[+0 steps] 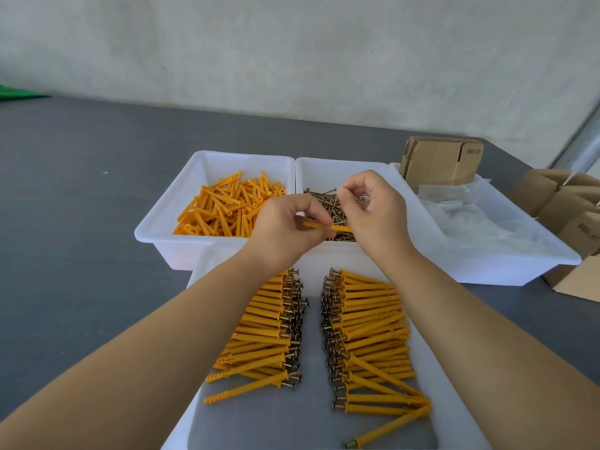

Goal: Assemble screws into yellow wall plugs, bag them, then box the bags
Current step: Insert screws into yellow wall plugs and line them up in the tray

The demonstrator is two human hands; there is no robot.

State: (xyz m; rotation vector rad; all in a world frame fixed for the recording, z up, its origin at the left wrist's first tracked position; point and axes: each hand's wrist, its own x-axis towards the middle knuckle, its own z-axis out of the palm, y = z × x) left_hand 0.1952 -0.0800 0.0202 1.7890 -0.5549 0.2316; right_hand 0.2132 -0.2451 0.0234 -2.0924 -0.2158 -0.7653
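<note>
Over the white plastic tub of dark metal screws, the left hand closes its grip round a single yellow plastic wall plug, held level. The right hand touches the plug's other end, its thumb and forefinger pinched together above; whether they hold a screw cannot be told. A white tub of loose yellow plugs stands to the left. Two rows of assembled plugs lie in the near white tray on the grey table.

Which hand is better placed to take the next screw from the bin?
The right hand, I think. It hovers directly over the screw bin, while the left hand grips a yellow plug and sits nearer the plug bin.
</note>
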